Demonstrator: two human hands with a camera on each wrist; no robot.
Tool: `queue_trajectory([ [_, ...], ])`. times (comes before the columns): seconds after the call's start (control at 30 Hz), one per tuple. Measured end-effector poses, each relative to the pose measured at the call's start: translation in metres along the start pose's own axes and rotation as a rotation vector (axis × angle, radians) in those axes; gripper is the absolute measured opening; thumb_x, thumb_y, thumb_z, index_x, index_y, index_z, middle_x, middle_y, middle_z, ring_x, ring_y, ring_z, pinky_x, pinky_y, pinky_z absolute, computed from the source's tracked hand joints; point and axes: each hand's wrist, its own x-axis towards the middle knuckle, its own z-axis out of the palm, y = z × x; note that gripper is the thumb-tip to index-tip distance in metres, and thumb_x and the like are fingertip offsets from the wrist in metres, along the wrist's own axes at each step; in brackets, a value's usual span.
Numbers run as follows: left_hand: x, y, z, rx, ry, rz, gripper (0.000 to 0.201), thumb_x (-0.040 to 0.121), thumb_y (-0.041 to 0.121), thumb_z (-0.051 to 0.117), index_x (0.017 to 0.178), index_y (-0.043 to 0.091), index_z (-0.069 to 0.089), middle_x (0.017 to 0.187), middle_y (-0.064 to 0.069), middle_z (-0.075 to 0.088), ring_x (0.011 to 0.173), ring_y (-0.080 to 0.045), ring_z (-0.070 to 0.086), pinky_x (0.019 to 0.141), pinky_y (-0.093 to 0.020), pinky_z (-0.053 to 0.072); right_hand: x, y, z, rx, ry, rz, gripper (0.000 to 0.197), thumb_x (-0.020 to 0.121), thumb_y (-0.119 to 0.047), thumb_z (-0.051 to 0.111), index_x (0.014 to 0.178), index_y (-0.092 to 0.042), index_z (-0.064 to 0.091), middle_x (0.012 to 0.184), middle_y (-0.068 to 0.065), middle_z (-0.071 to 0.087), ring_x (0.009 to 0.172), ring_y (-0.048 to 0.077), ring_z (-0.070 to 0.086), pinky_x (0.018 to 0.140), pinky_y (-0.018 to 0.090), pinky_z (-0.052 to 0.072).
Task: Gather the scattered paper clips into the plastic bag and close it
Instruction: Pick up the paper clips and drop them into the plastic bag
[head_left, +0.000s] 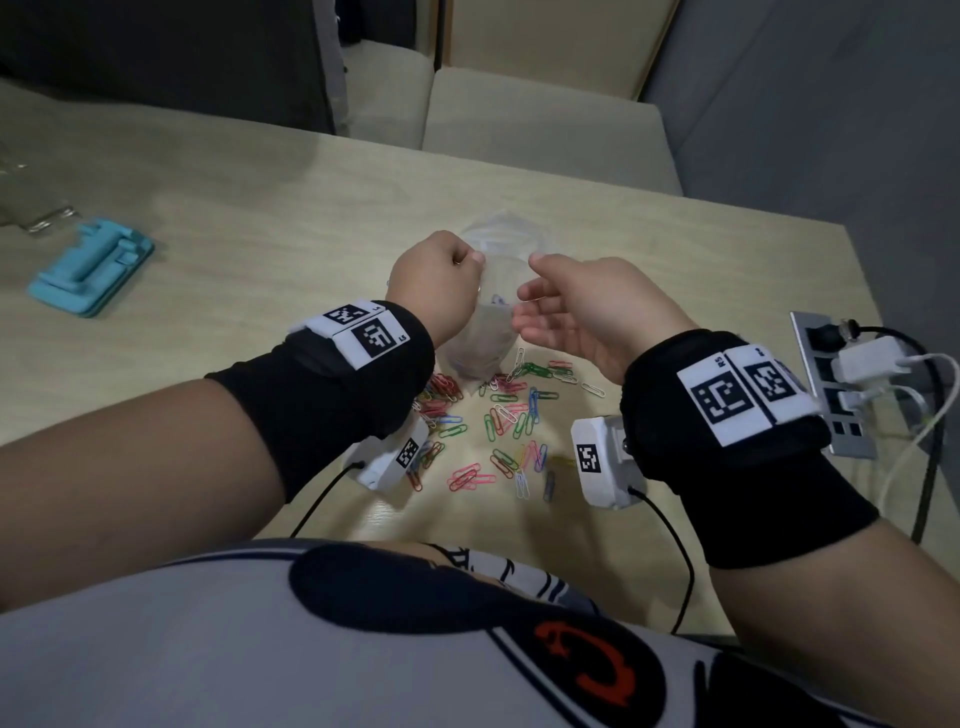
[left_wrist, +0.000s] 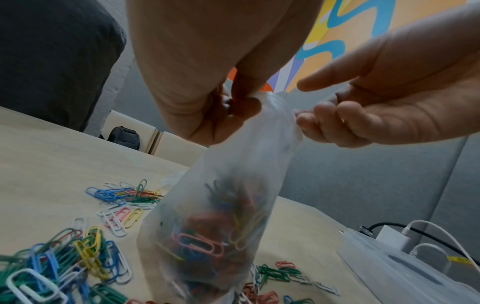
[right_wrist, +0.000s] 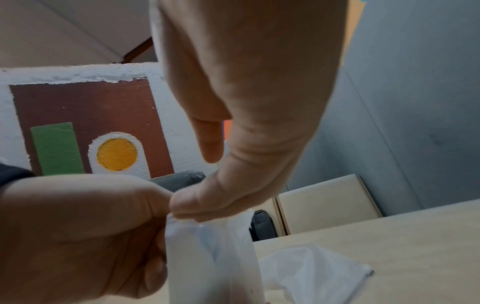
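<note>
A clear plastic bag (head_left: 480, 338) hangs upright over the table, with several coloured clips inside it (left_wrist: 207, 242). My left hand (head_left: 467, 260) pinches the left side of its rim (left_wrist: 259, 98). My right hand (head_left: 524, 306) faces it, thumb raised apart, and its curled fingertips (left_wrist: 306, 119) hook the rim's right side (right_wrist: 187, 207). Many coloured paper clips (head_left: 498, 426) lie scattered on the table (head_left: 260, 218) below and in front of the bag.
A second crumpled clear bag (head_left: 506, 228) lies just beyond my hands. A blue phone stand (head_left: 91, 270) sits at the far left. A power strip (head_left: 831, 384) with white chargers and cables is at the right edge. Chairs stand past the far edge.
</note>
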Motion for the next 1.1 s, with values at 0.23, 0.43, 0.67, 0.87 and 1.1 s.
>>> queue_trajectory([
  [0.23, 0.000, 0.001, -0.005, -0.039, 0.014, 0.002, 0.020, 0.089, 0.028, 0.048, 0.070, 0.024, 0.052, 0.065, 0.002, 0.058, 0.072, -0.029, 0.059, 0.080, -0.050, 0.055, 0.003, 0.001, 0.006, -0.196, 0.075, -0.205, 0.027, 0.095, -0.031, 0.050, 0.096, -0.012, 0.068, 0.083, -0.001, 0.064, 0.058, 0.012, 0.054, 0.053, 0.023, 0.042],
  [0.43, 0.009, 0.001, -0.023, -0.077, 0.064, 0.049, 0.013, 0.089, 0.023, 0.051, 0.081, 0.018, 0.058, 0.064, 0.006, 0.053, 0.069, -0.023, 0.052, 0.073, -0.040, 0.052, 0.020, 0.011, 0.010, -0.187, 0.262, -0.318, 0.019, 0.092, -0.031, 0.046, 0.084, -0.021, 0.060, 0.081, -0.005, 0.059, 0.069, 0.018, 0.057, 0.069, 0.036, 0.046],
  [0.67, 0.019, -0.005, -0.055, -0.012, 0.214, 0.041, 0.016, 0.091, 0.023, 0.049, 0.087, 0.018, 0.063, 0.073, 0.006, 0.056, 0.077, -0.019, 0.052, 0.077, -0.036, 0.048, 0.042, 0.043, 0.034, -0.689, 0.113, -0.265, 0.024, 0.094, -0.026, 0.047, 0.111, -0.014, 0.060, 0.111, 0.004, 0.062, 0.087, 0.017, 0.055, 0.075, 0.026, 0.040],
  [0.87, 0.026, -0.008, -0.080, 0.213, 0.350, 0.023, 0.025, 0.094, 0.025, 0.043, 0.101, 0.013, 0.064, 0.090, -0.002, 0.061, 0.085, -0.021, 0.051, 0.073, -0.028, 0.036, 0.043, 0.077, 0.069, -1.230, -0.276, -0.442, 0.060, 0.087, -0.042, 0.056, 0.142, -0.029, 0.036, 0.153, 0.002, 0.028, 0.137, 0.029, 0.032, 0.110, 0.045, 0.035],
  [1.1, 0.024, -0.021, -0.076, 0.296, 0.289, -0.033, 0.025, 0.095, 0.024, 0.043, 0.104, 0.010, 0.062, 0.106, -0.012, 0.067, 0.093, -0.027, 0.055, 0.074, -0.028, 0.033, 0.048, 0.115, 0.066, -1.456, -0.300, -0.626, 0.043, 0.091, -0.018, 0.054, 0.132, -0.022, 0.043, 0.144, 0.006, 0.035, 0.127, 0.033, 0.035, 0.094, 0.044, 0.046],
])
